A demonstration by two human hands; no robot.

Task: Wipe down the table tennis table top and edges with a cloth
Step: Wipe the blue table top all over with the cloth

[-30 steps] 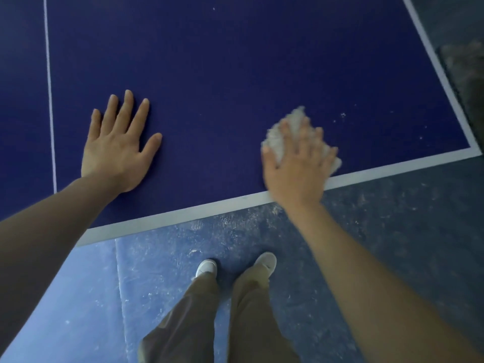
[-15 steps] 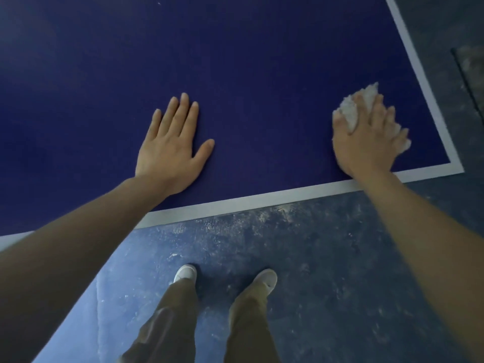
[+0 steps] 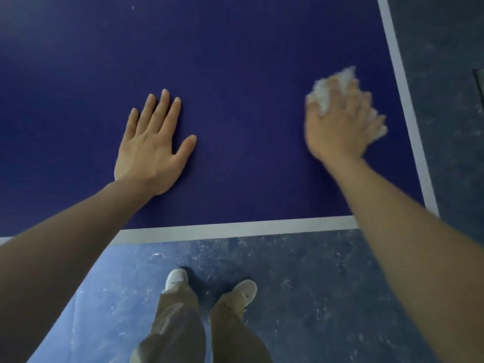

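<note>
Two hands (one cloth (image 3: 324, 94)), one table (image 3: 235, 61)

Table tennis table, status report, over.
Left hand flat on table top. Right hand presses white cloth near right sideline. Nothing in the way.

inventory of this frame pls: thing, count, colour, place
table: 1, dark blue top, fills upper frame
edge lines: 2, white, along the table's near and right edges, meeting at the near right corner
cloth: 1, white, crumpled, blurred, on the table near the right line, under the right hand
floor: 1, blue, scuffed with white marks, below and right of the table
shoes: 2, white, on the floor at bottom centre
trousers: 1 pair, khaki, bottom centre
left hand: 1, flat on the table, fingers straight
right hand: 1, blurred, on the cloth
</note>
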